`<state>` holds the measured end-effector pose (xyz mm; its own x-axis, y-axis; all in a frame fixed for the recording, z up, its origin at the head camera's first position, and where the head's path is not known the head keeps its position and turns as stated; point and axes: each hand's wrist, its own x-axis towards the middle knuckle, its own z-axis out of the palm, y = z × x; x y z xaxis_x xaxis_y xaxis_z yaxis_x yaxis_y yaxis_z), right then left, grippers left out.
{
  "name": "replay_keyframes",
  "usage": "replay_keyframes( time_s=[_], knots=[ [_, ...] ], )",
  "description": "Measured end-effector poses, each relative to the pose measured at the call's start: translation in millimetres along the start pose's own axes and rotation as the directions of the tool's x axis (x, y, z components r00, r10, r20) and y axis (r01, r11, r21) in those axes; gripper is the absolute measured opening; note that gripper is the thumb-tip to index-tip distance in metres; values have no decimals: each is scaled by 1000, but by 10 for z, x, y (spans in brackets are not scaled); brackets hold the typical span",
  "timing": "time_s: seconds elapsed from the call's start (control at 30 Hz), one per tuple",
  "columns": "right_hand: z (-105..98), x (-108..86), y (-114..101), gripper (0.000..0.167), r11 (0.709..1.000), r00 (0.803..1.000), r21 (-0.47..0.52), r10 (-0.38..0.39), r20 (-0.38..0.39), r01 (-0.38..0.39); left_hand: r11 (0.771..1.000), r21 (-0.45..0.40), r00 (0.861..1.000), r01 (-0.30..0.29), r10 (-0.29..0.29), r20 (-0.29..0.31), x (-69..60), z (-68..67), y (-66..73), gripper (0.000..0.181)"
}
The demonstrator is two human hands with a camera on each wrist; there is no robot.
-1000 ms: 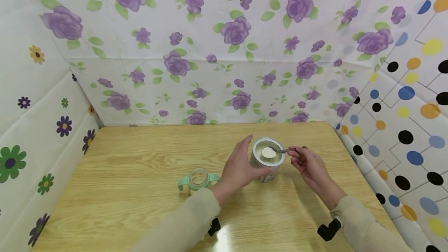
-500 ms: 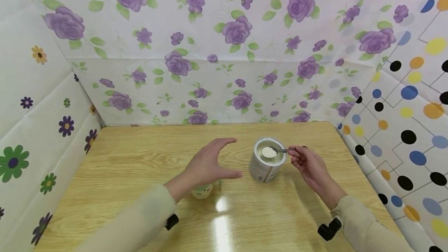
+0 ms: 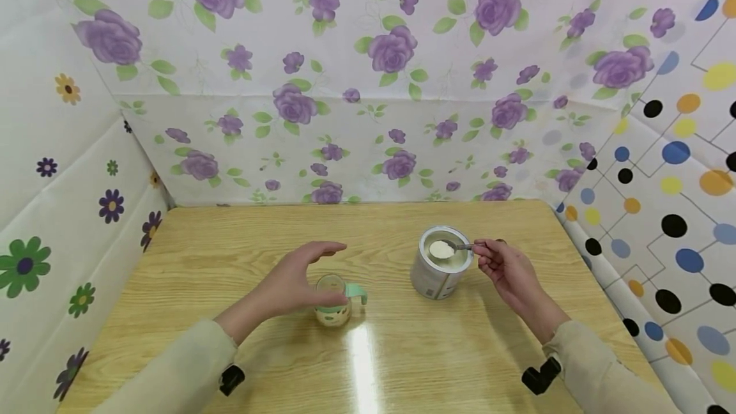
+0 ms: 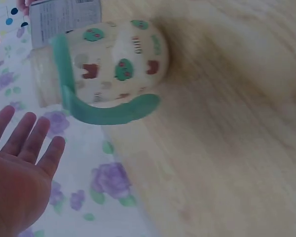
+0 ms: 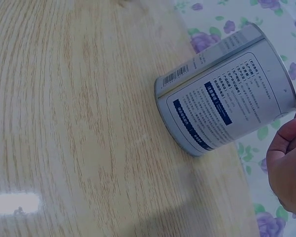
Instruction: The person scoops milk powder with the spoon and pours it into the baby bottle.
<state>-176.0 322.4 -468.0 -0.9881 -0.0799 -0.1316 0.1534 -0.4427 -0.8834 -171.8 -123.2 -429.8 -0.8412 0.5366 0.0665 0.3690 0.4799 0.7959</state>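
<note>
In the head view my right hand pinches the handle of a spoon. White powder heaps its bowl, which is over the mouth of an open metal can standing upright on the table. Printed text covers the can's side in the right wrist view. My left hand is spread, thumb apart from the fingers, beside a baby bottle without a lid. Green handles and a cactus-like print mark the bottle in the left wrist view. Whether the hand touches it I cannot tell.
Bottle and can stand apart on a light wooden table. A flowered sheet hangs behind the table's back edge. Patterned sheets rise at the left and right. Each wrist bears a small black camera.
My left hand has let go of the can and moved left to the bottle, its fingers still spread. The right hand keeps the loaded spoon at the can's mouth.
</note>
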Motion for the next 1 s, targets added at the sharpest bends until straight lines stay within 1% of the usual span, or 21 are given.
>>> replay_keyframes(
  time_s=[0.13,0.3,0.5,0.6,0.7,0.9,1.0],
  knots=[
    [3,-2,-1,37,1000,1000,1,-4,3,4,1000,-17,1000,-2,2,-20,-73,42,-138,86],
    [-4,-6,-16,38,1000,1000,9,-10,6,10,999,-43,999,7,-8,-38,-145,123,-299,92],
    [-14,-10,-22,37,1000,1000,16,-6,-5,6,995,-103,999,-3,-1,-39,-186,230,-436,94],
    [-11,-12,-20,36,1000,1000,12,-3,-16,4,992,-129,999,3,-8,-38,-191,283,-480,94],
    [-3,-20,-21,35,1000,1000,10,-2,-25,2,991,-135,999,11,-17,-42,-194,329,-509,91],
    [-4,-25,-10,35,1000,999,9,4,-37,-4,989,-142,997,47,-56,-59,-200,403,-548,78],
    [-8,-31,-3,34,1000,999,11,10,-48,-10,988,-151,996,37,-49,-73,-208,419,-557,74]
  ],
)
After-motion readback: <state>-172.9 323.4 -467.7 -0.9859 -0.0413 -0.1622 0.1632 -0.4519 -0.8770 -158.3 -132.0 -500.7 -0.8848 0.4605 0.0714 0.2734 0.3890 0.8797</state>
